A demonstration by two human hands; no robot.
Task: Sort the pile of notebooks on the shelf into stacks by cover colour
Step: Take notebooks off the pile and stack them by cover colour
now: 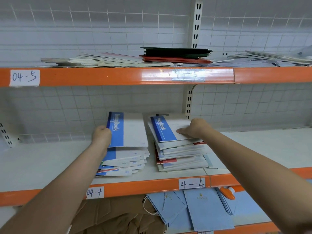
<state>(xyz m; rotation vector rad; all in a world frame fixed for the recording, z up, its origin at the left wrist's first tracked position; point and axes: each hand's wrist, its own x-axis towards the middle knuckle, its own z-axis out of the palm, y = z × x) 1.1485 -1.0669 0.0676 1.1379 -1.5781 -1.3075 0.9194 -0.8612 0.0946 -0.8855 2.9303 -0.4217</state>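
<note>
Orange-edged metal shelving fills the frame, backed by a white wire grid, and we are working on the middle shelf labelled 04-4. Two heaps sit at centre frame: a left stack of mostly blue-and-white covers, and just beside it a mixed pile where red edges show between blue ones. Our left hand grips a blue notebook by its spine edge, fingers curled round it, holding it tilted above the left stack — its long axis runs away from us toward the back wall. Our right hand lies with fingers fairly straight on the top notebook of the mixed pile, pressing rather than clasping, though its far fingertips are hard to read. We judge the held notebook needs only to drop straight down — the stack lies directly beneath the left hand, the nearer one. Upper frame, shelf 04-5 carries a dark green and red stack.
</note>
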